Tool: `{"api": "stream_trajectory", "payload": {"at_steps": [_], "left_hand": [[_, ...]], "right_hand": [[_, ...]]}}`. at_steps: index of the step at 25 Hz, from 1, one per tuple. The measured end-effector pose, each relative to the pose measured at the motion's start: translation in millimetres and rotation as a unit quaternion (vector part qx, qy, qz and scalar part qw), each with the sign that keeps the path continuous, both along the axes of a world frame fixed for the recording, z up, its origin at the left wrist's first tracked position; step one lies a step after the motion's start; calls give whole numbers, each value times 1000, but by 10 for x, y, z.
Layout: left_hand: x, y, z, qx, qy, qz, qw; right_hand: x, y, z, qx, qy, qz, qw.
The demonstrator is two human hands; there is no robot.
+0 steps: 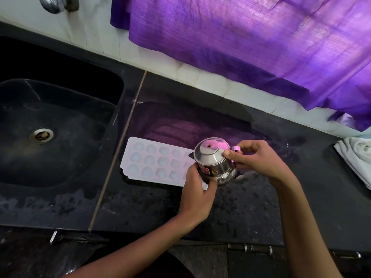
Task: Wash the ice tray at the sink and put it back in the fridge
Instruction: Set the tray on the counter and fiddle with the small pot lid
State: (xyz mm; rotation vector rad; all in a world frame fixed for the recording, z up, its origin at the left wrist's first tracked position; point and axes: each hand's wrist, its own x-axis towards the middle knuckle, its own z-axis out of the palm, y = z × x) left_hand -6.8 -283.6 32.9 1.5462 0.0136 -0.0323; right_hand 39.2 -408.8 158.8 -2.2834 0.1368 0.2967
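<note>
At the middle of the frame, slightly right, both hands hold a small steel pot [213,161] with a domed lid, a short spout on its left side and a handle on its right. The left hand [197,194] comes up from the lower middle and grips the pot's lower body, thumb across the front below a red label and a round sticker marked 3. The right hand [255,159] enters from the lower right; its fingers [230,154] pinch the lid's rim beside the handle, the others curled.

The ice tray [155,162] lies flat on the black desk [251,207] just left of the pot, its right end hidden behind the pot and left hand. It is white, with 3 rows of rounded pockets facing up. Water drops speckle the desk around it.

The black sink [60,125], with a metal drain, fills the left of the frame, close beside the tray. A purple curtain [251,37] hangs across the upper right, and a white cloth [357,155] lies at the right edge.
</note>
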Motion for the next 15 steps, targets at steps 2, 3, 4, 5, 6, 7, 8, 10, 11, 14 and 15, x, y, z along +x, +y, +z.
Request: {"api": "stream_trajectory", "payload": {"at_steps": [2,3,4,5,6,7,8,10,11,14,15], "left_hand": [[-10,0,16,1,-6,1,1000],[-13,1,26,1,-10,1,1000],[-16,5,38,1,-13,2,1000],[-18,7,48,1,-15,4,1000],[-21,9,56,1,-16,6,1000],[-29,9,59,1,-16,8,1000],[-37,11,68,1,-17,10,1000],[-64,14,96,-4,-16,12,1000],[-84,11,119,-7,-14,15,1000],[-167,-13,177,-27,-4,20,999],[-196,-21,190,-29,2,18,999]], "right_hand": [[-14,-21,-8,11,-1,-8,1000],[-19,-30,-11,17,-2,-12,1000],[-27,-37,-15,23,-3,-15,1000],[-33,-40,-18,27,-5,-16,999],[-39,-40,-21,29,-7,-16,999],[-49,-38,-22,30,-9,-15,999],[-59,-34,-20,31,-11,-13,999],[-73,-24,-11,29,-12,-9,999],[-75,-22,-6,26,-11,-6,1000],[-96,-27,14,14,-5,5,1000],[-107,-27,23,7,-3,10,1000]]}}
